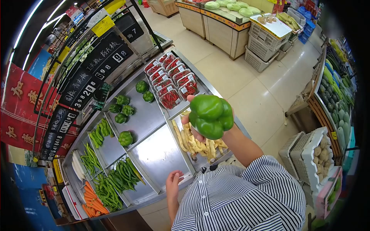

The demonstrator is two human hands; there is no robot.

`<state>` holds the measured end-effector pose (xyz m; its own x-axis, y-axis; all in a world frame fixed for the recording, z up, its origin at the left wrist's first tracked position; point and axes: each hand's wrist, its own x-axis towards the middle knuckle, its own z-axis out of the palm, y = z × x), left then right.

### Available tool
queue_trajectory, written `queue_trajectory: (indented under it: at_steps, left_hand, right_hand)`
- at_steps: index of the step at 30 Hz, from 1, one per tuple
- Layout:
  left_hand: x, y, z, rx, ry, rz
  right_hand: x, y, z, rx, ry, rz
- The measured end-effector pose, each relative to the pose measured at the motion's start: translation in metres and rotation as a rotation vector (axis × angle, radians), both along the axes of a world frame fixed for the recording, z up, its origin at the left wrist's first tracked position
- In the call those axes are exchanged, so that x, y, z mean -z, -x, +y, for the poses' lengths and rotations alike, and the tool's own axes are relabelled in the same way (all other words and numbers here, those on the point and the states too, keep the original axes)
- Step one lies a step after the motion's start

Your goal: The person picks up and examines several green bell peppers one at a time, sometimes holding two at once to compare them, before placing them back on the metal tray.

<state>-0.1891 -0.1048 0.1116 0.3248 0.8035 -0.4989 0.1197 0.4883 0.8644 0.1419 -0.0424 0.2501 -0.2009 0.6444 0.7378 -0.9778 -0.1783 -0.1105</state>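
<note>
A large glossy green bell pepper (pixel 211 116) is raised high in front of me, close to the camera. My right hand (pixel 195 133) is wrapped around it from behind and below, and most of its fingers are hidden by the pepper. My left hand (pixel 174 183) hangs low by the front rim of the metal display stand (pixel 158 154), fingers loosely apart and nothing in them. Several more green bell peppers (pixel 125 138) lie in the stand's compartments, to the left of the raised one.
Yellow gnarled roots (pixel 189 140), packed red chillies (pixel 169 98), long green peppers (pixel 124 175) and carrots (pixel 93 202) share the stand. Price boards (pixel 96 73) hang above its back edge. A cabbage counter (pixel 221 27), crates (pixel 266 46) and another vegetable shelf (pixel 335 92) stand across the aisle.
</note>
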Motion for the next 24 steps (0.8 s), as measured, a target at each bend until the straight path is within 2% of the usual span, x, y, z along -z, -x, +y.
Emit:
queue_trajectory:
  at_steps: [2,5,8,9,12,13,16,24]
  left_hand:
    - [0.0,0.0,0.0,0.0,-0.001,0.0]
    - [0.002,0.001,0.0,0.001,-0.003,0.005]
    - [-0.001,0.001,0.001,0.003,-0.006,0.025]
    - [-0.001,0.001,0.001,0.001,-0.009,0.036]
    - [-0.003,0.001,0.002,-0.013,-0.008,0.045]
    - [-0.003,0.001,0.002,-0.021,-0.006,0.045]
    - [-0.004,0.0,0.004,-0.001,-0.011,0.056]
    - [-0.013,-0.007,0.008,0.056,-0.088,0.099]
  right_hand:
    - [-0.001,0.001,0.001,-0.012,0.005,0.027]
    - [-0.023,-0.003,-0.019,0.215,0.334,-0.203]
    - [-0.017,-0.009,-0.015,0.563,0.307,-0.527]
    - [-0.02,-0.012,-0.022,0.553,0.373,-0.574]
    - [-0.023,-0.018,-0.017,1.15,-0.045,-1.081]
    - [-0.034,-0.016,-0.02,1.298,-0.089,-1.21]
    - [-0.037,-0.011,-0.019,1.518,-0.204,-1.377]
    - [-0.034,-0.004,-0.019,1.616,-0.281,-1.316]
